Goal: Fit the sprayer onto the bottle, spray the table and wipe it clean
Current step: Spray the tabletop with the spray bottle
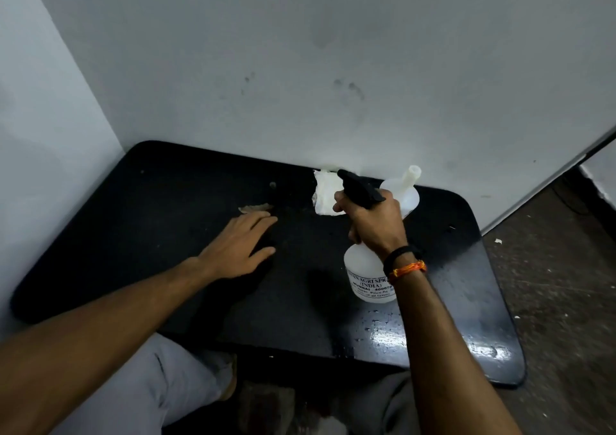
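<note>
A: On the bench (100, 234), left of middle, the left hand (240, 244) lies flat, fingers spread, holding nothing.

B: And the cloth?

A: A crumpled white cloth (325, 194) sits at the back edge, soft and light; I'd pinch it anywhere.

B: The bottle?

A: The bottle (365, 274) is right of middle, lifted or tilted, I can't tell which. The right hand (373, 221) is wrapped round its neck under the black sprayer (361, 186).

B: Handling?

A: Thin, translucent plastic, probably squashy. Droplets on the front right corner suggest slippery walls, so the neck is the safest hold. A second, capless bottle (408, 191) stands behind.
</note>
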The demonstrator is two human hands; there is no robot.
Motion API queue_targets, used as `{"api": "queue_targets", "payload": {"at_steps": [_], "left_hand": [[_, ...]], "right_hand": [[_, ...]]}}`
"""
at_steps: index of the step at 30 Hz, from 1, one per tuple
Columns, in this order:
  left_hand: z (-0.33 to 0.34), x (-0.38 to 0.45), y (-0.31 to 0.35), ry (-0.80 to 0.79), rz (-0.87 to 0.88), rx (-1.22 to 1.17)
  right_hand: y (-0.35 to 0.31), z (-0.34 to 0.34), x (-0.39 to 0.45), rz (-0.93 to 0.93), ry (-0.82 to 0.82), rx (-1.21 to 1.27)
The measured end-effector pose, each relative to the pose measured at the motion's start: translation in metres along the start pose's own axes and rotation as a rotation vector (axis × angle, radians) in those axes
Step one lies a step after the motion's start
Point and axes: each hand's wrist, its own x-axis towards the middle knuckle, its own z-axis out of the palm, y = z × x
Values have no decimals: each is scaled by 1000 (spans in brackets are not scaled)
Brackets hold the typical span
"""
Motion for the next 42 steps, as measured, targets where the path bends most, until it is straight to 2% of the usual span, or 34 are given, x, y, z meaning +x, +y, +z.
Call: {"api": "queue_targets", "payload": {"at_steps": [6,16,32,38,42], "left_hand": [[27,-12,-12,-121,-104,167],[33,-16,-12,-42,-129,169],[38,-15,-13,26,-116,118],[39,-15,-14,49,-106,106],[39,-15,-14,49,-105,100]], "right_hand": [[14,-3,-2,23,-130,-90],[40,-9,-9,84,-250,-219],[69,-48,-43,186,-197,-457],[76,-51,-61,170,-108,-443],[78,-50,-64,186,-104,-437]]}}
